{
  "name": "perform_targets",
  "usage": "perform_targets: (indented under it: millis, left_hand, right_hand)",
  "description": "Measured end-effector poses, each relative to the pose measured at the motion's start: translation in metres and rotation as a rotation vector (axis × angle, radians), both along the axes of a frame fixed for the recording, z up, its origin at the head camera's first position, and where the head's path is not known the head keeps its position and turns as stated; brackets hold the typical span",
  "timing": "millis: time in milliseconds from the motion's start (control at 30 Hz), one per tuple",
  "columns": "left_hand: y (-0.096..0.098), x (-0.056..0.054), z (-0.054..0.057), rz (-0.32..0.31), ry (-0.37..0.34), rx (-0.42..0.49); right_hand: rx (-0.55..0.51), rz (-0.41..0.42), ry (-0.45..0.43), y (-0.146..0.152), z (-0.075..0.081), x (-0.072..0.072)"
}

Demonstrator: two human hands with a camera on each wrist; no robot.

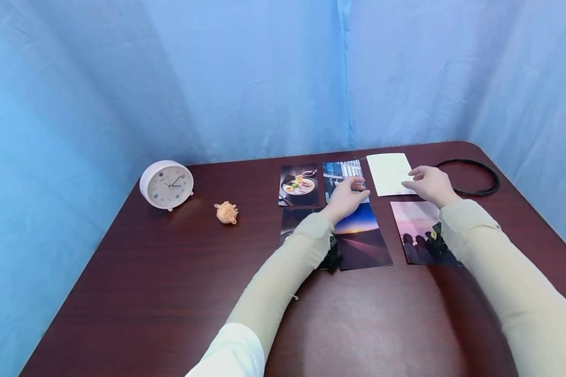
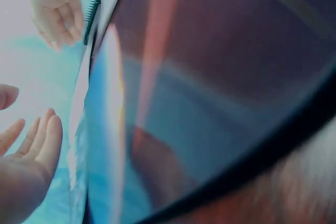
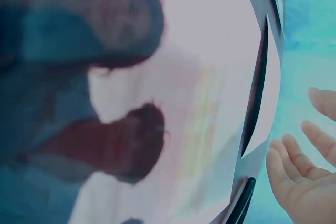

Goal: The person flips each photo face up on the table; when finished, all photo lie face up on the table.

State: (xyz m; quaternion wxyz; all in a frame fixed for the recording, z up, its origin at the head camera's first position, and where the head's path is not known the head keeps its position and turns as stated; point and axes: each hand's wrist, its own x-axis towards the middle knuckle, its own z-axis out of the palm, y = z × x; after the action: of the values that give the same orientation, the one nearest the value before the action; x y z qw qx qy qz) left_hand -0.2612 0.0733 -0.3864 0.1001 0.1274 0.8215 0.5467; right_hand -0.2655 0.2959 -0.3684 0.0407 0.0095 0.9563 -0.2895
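Note:
My left hand [image 1: 345,199] is held over the lower part of a photo of city buildings [image 1: 335,172], its fingers loosely bent and holding nothing. Just below lies a sunset road photo [image 1: 364,242]. My right hand [image 1: 431,184] hovers at the right edge of a blank white card [image 1: 385,173], thumb and fingers apart. Under the right wrist is a pink photo with silhouetted people [image 1: 412,228], partly covered by the sleeve. The left wrist view shows the left hand [image 2: 31,166] with spread fingers; the right wrist view shows the right hand [image 3: 310,182] likewise.
A photo of a ramen bowl [image 1: 298,186] lies left of the buildings photo, above a dark photo [image 1: 292,219] half hidden by the left arm. A black hoop-shaped headband [image 1: 492,175] rests at right. Farther left are a beige tangled bundle [image 1: 227,213] and a white alarm clock [image 1: 170,185].

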Motion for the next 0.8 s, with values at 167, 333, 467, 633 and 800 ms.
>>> perform_targets:
  millis: [167,333,467,633,800]
  left_hand:
    - [0.011,0.001,-0.002,-0.012,-0.022,-0.007]
    - [0.020,-0.001,-0.003,-0.041,-0.038,-0.028]
    - [0.025,-0.004,-0.005,-0.066,-0.070,-0.038]
    - [0.034,-0.005,-0.005,-0.078,-0.090,-0.096]
    - [0.041,-0.005,-0.006,-0.057,-0.125,-0.054]
  right_hand:
    - [0.005,0.021,-0.068,0.000,-0.001,-0.002]
    - [0.005,0.041,-0.109,-0.001,-0.004,-0.006]
    - [-0.002,0.059,-0.127,-0.004,-0.006,-0.009]
    - [0.008,0.060,-0.135,-0.003,-0.009,-0.011]
    - [-0.002,0.057,-0.144,-0.001,-0.009,-0.011]
